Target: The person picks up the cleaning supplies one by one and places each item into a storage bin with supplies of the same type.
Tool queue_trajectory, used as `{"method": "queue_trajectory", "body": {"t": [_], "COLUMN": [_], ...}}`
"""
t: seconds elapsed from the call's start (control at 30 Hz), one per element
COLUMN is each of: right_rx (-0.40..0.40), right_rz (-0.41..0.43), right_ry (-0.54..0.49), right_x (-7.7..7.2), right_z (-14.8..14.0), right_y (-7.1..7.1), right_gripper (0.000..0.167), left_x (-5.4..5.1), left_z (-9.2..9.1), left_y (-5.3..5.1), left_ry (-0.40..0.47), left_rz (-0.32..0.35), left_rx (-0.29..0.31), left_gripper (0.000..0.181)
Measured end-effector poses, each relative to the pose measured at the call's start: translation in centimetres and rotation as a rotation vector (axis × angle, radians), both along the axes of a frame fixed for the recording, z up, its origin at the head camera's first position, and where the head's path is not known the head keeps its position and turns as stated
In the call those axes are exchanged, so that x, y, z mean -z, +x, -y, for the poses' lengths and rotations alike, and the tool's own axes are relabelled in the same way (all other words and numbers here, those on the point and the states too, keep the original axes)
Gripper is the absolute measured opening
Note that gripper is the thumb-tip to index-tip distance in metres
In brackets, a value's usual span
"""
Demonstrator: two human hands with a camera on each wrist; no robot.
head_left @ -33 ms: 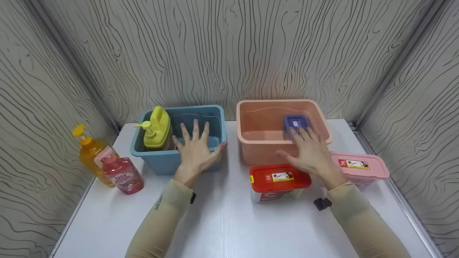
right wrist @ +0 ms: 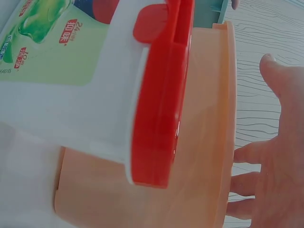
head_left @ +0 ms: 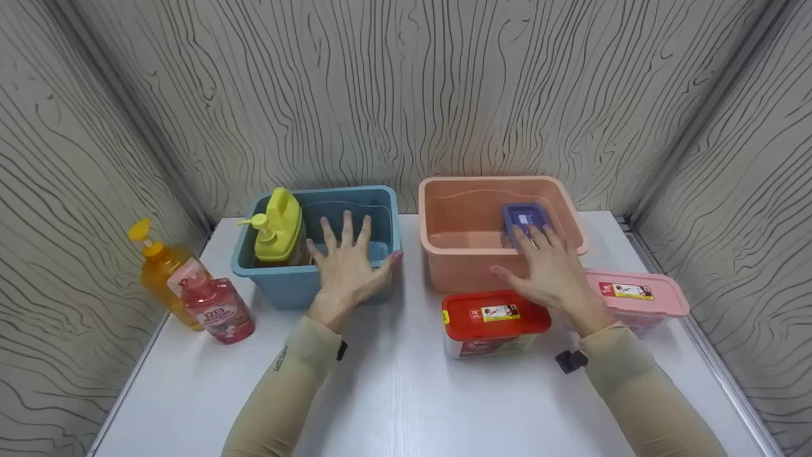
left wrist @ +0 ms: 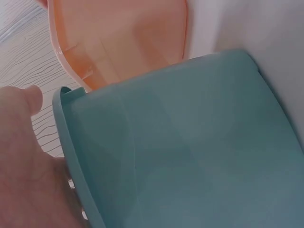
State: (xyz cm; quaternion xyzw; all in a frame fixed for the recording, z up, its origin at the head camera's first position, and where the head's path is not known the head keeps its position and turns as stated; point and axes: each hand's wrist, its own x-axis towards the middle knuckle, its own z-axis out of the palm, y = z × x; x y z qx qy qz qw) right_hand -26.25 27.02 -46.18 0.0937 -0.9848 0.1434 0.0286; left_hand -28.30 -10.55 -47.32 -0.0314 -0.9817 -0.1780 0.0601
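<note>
My left hand (head_left: 347,271) is spread palm down over the front rim of the blue bin (head_left: 288,289), its fingers straight and holding nothing. Inside that bin, at its left, a yellow pump bottle (head_left: 277,235) stands with its spout pointing left. Over the right front edge of the peach bin (head_left: 466,270) lies my right hand (head_left: 550,271), fingers extended. Its fingertips overlap a purple-lidded box (head_left: 525,214) in that bin; whether they touch it I cannot tell. Just below the right hand sits a red-lidded tub (head_left: 497,320), seen large in the right wrist view.
At the left of the white table (head_left: 380,406) an orange pump bottle (head_left: 158,273) and a pink bottle (head_left: 222,314) stand close together. A pink-lidded tub (head_left: 660,295) is right of my right hand. Wood-grain panels (head_left: 406,89) enclose the back and sides.
</note>
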Motion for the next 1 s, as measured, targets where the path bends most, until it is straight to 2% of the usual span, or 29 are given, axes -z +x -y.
{"method": "queue_trajectory", "body": {"t": [0.2, 0.4, 0.67, 1.0], "right_rx": [-0.013, -0.036, -0.085, -0.111], "right_rz": [0.003, -0.010, -0.043, -0.083], "right_ry": [0.000, -0.032, -0.056, -0.078], "right_x": [-0.5, -1.3, -1.9, -2.4], "right_z": [-0.3, -0.5, -0.9, -1.6], "right_y": [0.1, 0.9, 2.4, 3.7], "right_gripper": [0.108, 0.107, 0.090, 0.074], "left_x": [-0.3, -0.8, -1.4, -2.0], "left_z": [-0.1, -0.3, -1.2, -2.0], "left_y": [-0.3, -0.4, -0.1, -0.1], "left_ry": [-0.011, -0.007, 0.016, 0.014], "left_rz": [-0.013, -0.036, -0.054, -0.087], "left_rx": [0.029, 0.071, 0.127, 0.150], "left_gripper": [0.105, 0.101, 0.091, 0.078]}}
